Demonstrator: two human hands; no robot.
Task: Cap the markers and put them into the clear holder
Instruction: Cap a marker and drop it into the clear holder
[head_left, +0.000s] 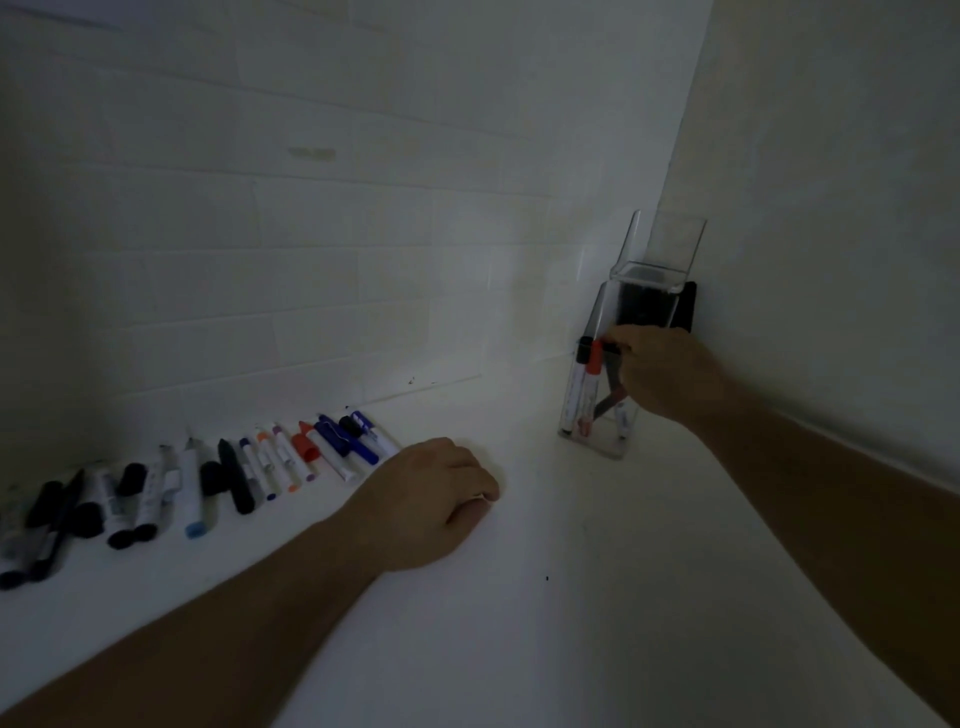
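**A few markers in, most of the row waiting**

The fingers of the right hand are curling narrow at the rim of the clear holder, seemingly pinching the top of a marker there, though which one I cannot tell. A red-capped marker and a black-capped marker are standing upright inside, with another leaning lower down. The left hand is resting knuckles-up on the worktop, fingers folded under; something pale is showing beneath them, too small to name.

Further left, the row of markers is lying along the base of the tiled wall, some capped, several loose caps among them. By my reading, the job is sitting at an early stage: a handful are being housed, and the bulk are waiting for caps and the holder.
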